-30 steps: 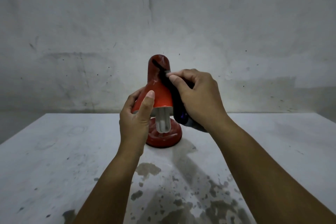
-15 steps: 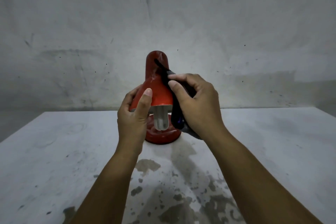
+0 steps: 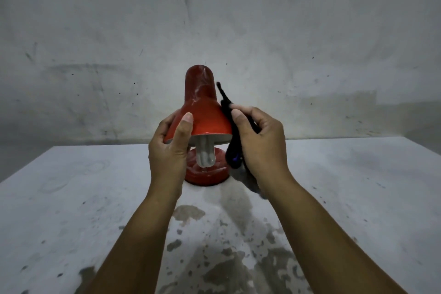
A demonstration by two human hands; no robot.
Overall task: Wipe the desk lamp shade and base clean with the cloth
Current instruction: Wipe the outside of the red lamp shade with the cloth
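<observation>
Both forearms stretched forward, bare. Left hand (image 3: 170, 148) wrapped around the shade (image 3: 205, 119) rim, thumb up on the front. Right hand (image 3: 261, 143) curled, pinching the cloth (image 3: 230, 126) against the shade's right side.

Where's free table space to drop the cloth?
Bare table left of the left hand, and right of the right hand toward the far edge. Crowded at centre: lamp base, shade, cloth, both forearms.
</observation>
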